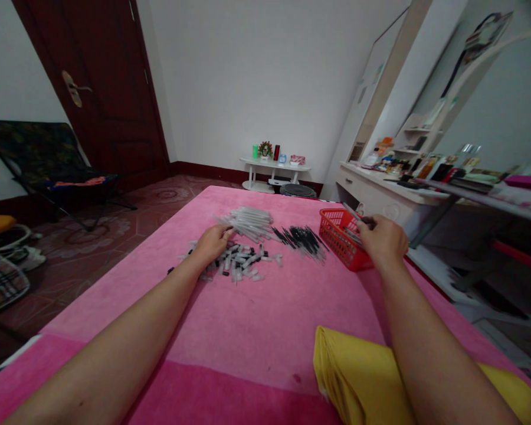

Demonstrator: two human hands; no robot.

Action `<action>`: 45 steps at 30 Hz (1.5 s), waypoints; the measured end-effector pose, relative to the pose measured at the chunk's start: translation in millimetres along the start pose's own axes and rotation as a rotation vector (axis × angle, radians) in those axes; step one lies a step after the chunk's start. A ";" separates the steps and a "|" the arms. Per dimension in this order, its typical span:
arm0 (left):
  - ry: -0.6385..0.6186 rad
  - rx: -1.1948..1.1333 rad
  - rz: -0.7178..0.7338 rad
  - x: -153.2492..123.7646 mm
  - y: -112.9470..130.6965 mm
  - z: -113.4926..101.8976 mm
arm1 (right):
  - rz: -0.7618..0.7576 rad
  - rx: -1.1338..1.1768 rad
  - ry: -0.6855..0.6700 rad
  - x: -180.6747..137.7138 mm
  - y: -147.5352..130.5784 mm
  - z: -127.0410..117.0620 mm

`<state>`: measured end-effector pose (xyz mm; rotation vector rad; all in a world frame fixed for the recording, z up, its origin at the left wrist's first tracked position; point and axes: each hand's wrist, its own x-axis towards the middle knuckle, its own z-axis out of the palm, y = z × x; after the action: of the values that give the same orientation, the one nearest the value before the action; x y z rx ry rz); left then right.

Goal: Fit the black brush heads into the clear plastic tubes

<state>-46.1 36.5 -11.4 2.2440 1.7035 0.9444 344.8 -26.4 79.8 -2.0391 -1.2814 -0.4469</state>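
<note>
My left hand (pixel 213 242) reaches over a pile of small pen caps and parts (pixel 241 262) on the pink blanket (pixel 256 330), its fingers curled at the near end of a heap of clear pen barrels (pixel 250 221). Whether those fingers grip a barrel is hard to see. My right hand (pixel 383 239) is closed around a pen (pixel 353 213) and holds it over the red plastic basket (pixel 340 242). A bundle of black pen refills (pixel 301 239) lies between the barrels and the basket.
A yellow cushion (pixel 358 378) lies under my right forearm. To the right stands a white dresser (pixel 380 195) crowded with bottles. Further back are a small white table (pixel 274 168) and a dark round bin (pixel 297 190). A folding chair (pixel 48 165) and a brown door (pixel 101 88) are at left.
</note>
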 end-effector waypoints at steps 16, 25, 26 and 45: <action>-0.154 0.181 0.054 4.9 -0.8 15.1 | -0.463 0.205 -0.134 -40.2 -44.3 27.8; -0.059 0.132 0.016 2.3 7.6 2.4 | -0.540 0.190 -0.296 -56.9 -52.7 39.4; -0.040 0.129 0.001 5.4 5.1 0.6 | -0.546 0.197 -0.310 -58.4 -53.3 40.0; -0.207 0.302 0.022 54.2 -29.6 0.2 | -0.574 0.197 -0.393 -68.6 -60.3 39.0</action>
<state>-61.9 95.9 -5.6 2.4466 1.8298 0.4603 257.4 -26.8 32.6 -1.6198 -2.0746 -0.1573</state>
